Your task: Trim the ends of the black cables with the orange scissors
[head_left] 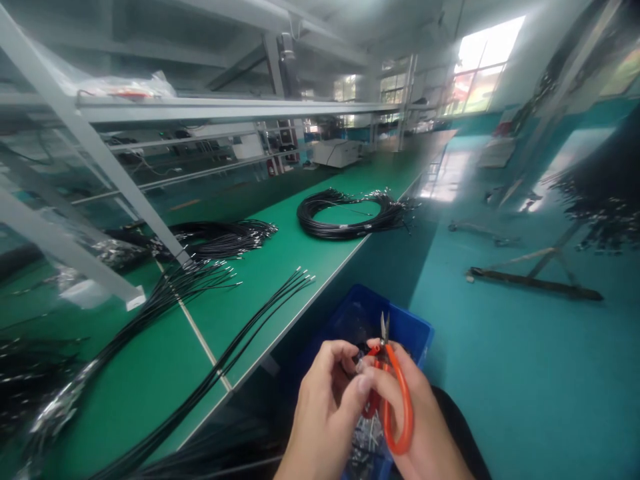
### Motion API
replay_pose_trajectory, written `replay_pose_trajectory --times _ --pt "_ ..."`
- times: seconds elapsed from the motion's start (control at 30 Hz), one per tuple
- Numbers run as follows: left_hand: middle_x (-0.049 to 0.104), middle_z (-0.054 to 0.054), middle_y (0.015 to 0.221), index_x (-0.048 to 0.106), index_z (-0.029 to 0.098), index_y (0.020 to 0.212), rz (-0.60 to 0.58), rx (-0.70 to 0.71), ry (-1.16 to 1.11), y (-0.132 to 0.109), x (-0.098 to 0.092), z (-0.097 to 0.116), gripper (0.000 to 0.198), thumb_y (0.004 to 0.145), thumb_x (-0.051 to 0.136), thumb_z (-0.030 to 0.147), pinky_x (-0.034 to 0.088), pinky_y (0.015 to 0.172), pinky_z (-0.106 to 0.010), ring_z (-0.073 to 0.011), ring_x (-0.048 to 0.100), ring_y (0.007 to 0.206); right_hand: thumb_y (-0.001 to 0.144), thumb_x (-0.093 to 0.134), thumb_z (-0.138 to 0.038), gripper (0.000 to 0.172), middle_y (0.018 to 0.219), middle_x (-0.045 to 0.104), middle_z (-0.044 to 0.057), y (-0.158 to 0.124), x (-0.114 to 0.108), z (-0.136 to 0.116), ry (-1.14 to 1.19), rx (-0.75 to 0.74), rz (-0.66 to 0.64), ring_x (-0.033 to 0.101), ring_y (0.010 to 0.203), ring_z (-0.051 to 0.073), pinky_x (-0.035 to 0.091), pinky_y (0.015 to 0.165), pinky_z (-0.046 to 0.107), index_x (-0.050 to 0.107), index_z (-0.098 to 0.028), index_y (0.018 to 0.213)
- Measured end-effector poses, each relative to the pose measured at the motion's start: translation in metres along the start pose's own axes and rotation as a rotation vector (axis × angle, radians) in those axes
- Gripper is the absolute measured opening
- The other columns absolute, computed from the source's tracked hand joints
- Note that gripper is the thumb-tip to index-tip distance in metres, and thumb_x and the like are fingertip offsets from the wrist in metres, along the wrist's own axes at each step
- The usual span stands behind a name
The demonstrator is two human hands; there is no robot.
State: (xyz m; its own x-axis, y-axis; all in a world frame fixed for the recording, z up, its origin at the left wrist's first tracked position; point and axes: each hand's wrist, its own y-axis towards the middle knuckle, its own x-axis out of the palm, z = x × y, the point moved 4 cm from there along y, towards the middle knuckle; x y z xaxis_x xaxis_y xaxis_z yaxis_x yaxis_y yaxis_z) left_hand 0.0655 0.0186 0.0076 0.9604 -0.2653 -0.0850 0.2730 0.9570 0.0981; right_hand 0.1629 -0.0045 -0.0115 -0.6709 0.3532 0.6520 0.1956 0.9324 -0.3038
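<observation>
Scissors with orange handles (406, 413) are in my right hand (425, 407), their metal blades pointing up and slightly apart. My left hand (323, 403) is curled just to the left, thumb and fingers closed against the right hand's fingertips. Something small is between the fingertips of the two hands, too blurred and covered to name. Below and behind the hands is a blue plastic bin (420, 327) with small loose bits in it. A few black cables (240, 340) with pale tips lie on the green bench beside my left hand.
Along the green bench (280, 313) lie a coiled cable bundle (340, 230) and several more black cable bundles (215, 240). A white metal frame (115, 173) with a shelf rises at the left. A wheeled rack (540, 283) hung with cables stands at the right.
</observation>
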Motion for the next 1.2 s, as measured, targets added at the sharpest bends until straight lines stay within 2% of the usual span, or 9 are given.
replay_pose_trajectory --times 0.17,0.33,0.6,0.7,0.77,0.87,0.97,1.07,1.2 --pt "0.055 0.001 0.056 0.055 0.015 0.069 -0.007 -0.090 -0.140 0.005 -0.005 -0.002 0.017 0.080 0.060 0.027 0.044 0.050 -0.023 -0.0117 0.052 0.050 0.066 0.073 -0.019 0.036 0.070 0.058 -0.004 0.001 0.002 0.005 -0.021 0.037 -0.029 0.055 0.056 0.012 0.040 0.048 0.021 0.051 -0.022 0.094" --pt "0.060 0.000 0.055 0.058 0.013 0.069 -0.070 -0.157 -0.345 0.008 -0.011 -0.008 0.016 0.080 0.060 0.024 0.041 0.053 -0.021 -0.0099 0.052 0.051 0.072 0.068 -0.019 0.030 0.069 0.057 -0.004 0.001 0.002 0.005 0.003 0.049 -0.105 0.054 0.056 0.012 0.041 0.050 0.023 0.049 -0.022 0.095" --pt "0.058 0.001 0.059 0.053 0.015 0.072 -0.109 -0.160 -0.381 0.007 -0.011 -0.010 0.013 0.078 0.062 0.023 0.042 0.053 -0.021 -0.0099 0.052 0.052 0.076 0.064 -0.018 0.023 0.070 0.058 -0.001 0.002 -0.001 0.009 0.050 0.075 -0.120 0.055 0.061 0.013 0.043 0.056 0.024 0.052 -0.019 0.096" --pt "0.054 0.002 0.062 0.053 0.017 0.073 -0.031 -0.094 -0.149 0.007 -0.020 -0.010 0.010 0.081 0.056 0.021 0.044 0.055 -0.023 -0.0112 0.053 0.055 0.076 0.064 -0.017 0.024 0.071 0.059 -0.001 0.005 -0.004 0.011 0.087 0.088 -0.107 0.056 0.061 0.014 0.044 0.056 0.025 0.052 -0.020 0.097" --pt "0.056 0.000 0.070 0.056 0.019 0.080 0.084 0.054 0.166 0.005 -0.028 -0.003 0.003 0.081 0.053 0.017 0.045 0.058 -0.023 -0.0126 0.055 0.061 0.076 0.065 -0.017 0.025 0.073 0.060 -0.001 0.006 -0.005 0.012 0.093 0.086 -0.091 0.057 0.063 0.014 0.046 0.059 0.026 0.053 -0.020 0.097" --pt "0.059 -0.005 0.093 0.062 0.022 0.095 0.142 0.364 0.594 -0.002 -0.029 0.010 0.022 0.081 0.050 0.010 0.048 0.063 -0.024 -0.0134 0.059 0.069 0.075 0.066 -0.016 0.025 0.074 0.061 0.000 0.006 -0.002 0.013 0.107 0.085 -0.079 0.057 0.064 0.014 0.046 0.058 0.024 0.054 -0.019 0.097" --pt "0.060 -0.006 0.097 0.067 0.024 0.091 0.151 0.500 0.744 -0.008 -0.028 0.012 0.023 0.081 0.052 0.011 0.049 0.065 -0.024 -0.0155 0.061 0.075 0.076 0.065 -0.016 0.023 0.072 0.060 0.000 0.006 0.002 0.014 0.117 0.091 -0.086 0.056 0.062 0.014 0.044 0.054 0.023 0.054 -0.018 0.096" --pt "0.062 -0.006 0.093 0.067 0.023 0.087 0.190 0.408 0.649 -0.007 -0.032 0.010 0.018 0.082 0.052 0.014 0.048 0.065 -0.025 -0.0169 0.061 0.076 0.076 0.064 -0.016 0.020 0.067 0.061 -0.001 0.005 0.005 0.013 0.101 0.078 -0.084 0.054 0.059 0.013 0.043 0.054 0.024 0.053 -0.018 0.093" --pt "0.065 -0.002 0.074 0.064 0.019 0.082 0.032 0.073 0.262 -0.005 -0.027 -0.002 0.007 0.079 0.057 0.018 0.047 0.058 -0.023 -0.0149 0.060 0.062 0.078 0.060 -0.018 0.015 0.057 0.057 -0.003 0.003 0.009 0.012 0.089 0.067 -0.108 0.049 0.053 0.011 0.039 0.051 0.022 0.053 -0.018 0.092"
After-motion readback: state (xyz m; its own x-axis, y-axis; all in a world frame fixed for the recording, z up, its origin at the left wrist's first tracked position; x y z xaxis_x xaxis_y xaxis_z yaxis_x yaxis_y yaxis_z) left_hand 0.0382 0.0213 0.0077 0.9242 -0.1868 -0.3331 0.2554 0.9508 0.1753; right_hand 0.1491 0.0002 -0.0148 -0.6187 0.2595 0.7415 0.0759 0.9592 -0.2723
